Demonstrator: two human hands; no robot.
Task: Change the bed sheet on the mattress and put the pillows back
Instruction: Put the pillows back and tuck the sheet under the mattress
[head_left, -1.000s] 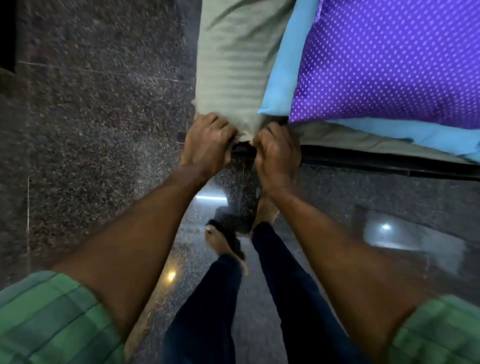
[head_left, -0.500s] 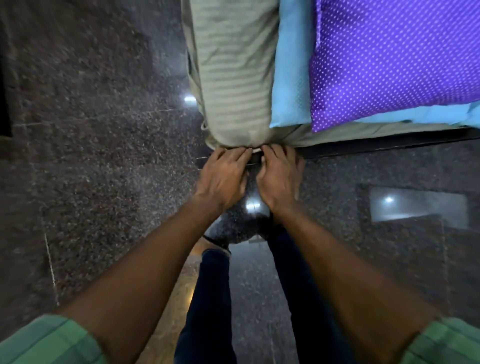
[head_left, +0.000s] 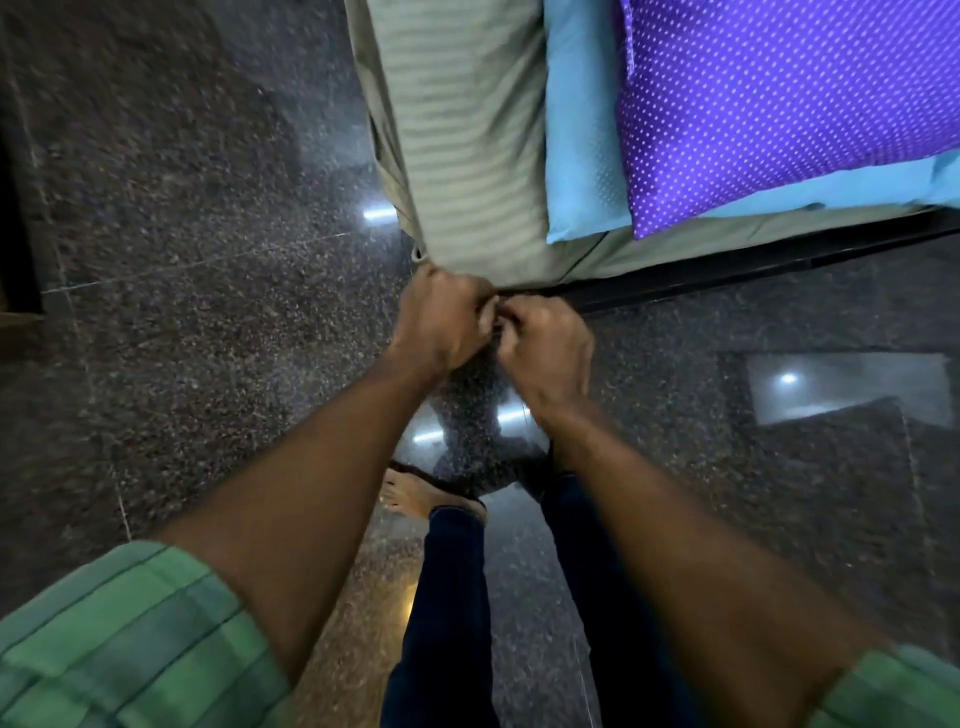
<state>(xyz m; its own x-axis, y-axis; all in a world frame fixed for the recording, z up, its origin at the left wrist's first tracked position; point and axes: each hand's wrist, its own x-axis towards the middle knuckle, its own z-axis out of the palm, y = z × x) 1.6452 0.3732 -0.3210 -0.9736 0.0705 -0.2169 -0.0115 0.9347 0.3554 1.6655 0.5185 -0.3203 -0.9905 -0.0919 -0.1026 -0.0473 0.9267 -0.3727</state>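
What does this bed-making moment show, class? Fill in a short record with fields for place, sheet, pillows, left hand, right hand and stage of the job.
place: corner of the mattress, above a dark speckled floor
sheet: grey-green striped sheet covers the corner
pillows: purple dotted pillow lies on a light blue pillow, both on the bed
left hand: left hand curled at the sheet's corner edge
right hand: right hand curled beside it, touching
stage: corner apparently being tucked; grip itself hidden

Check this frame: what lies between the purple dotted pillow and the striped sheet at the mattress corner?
A light blue pillow lies under the purple dotted pillow, its edge showing between that and the striped sheet. The head view shows it.
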